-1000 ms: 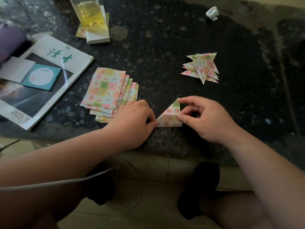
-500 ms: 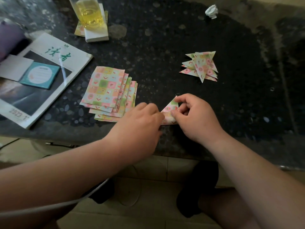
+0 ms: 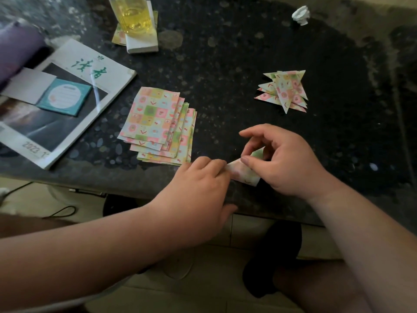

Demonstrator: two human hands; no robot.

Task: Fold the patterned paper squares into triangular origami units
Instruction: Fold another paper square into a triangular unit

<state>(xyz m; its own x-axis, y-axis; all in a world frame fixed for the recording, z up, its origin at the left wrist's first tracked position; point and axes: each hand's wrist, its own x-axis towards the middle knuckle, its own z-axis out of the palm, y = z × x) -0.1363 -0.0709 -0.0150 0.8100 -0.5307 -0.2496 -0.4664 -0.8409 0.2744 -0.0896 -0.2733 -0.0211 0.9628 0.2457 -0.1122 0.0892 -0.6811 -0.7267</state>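
Observation:
A small folded patterned paper piece (image 3: 244, 173) sits near the front edge of the dark stone table (image 3: 225, 64), held between both hands. My right hand (image 3: 284, 161) pinches its right part with thumb and curled fingers, the index finger raised above it. My left hand (image 3: 203, 186) holds its left end with the fingertips. A fanned stack of flat patterned paper squares (image 3: 158, 125) lies to the left of the hands. A pile of finished triangular units (image 3: 285, 90) rests at the right, beyond my right hand.
A magazine (image 3: 67, 98) with a teal card (image 3: 64, 97) on it lies at the left. A glass of yellow liquid (image 3: 133, 14) stands on a white block (image 3: 141, 42) at the back. A crumpled white scrap (image 3: 300, 14) lies far right. Below the table edge are floor tiles.
The triangle that lay flat on the table is now lifted and partly folded between both hands. My left hand slid right onto its end; my right fingers curled over it.

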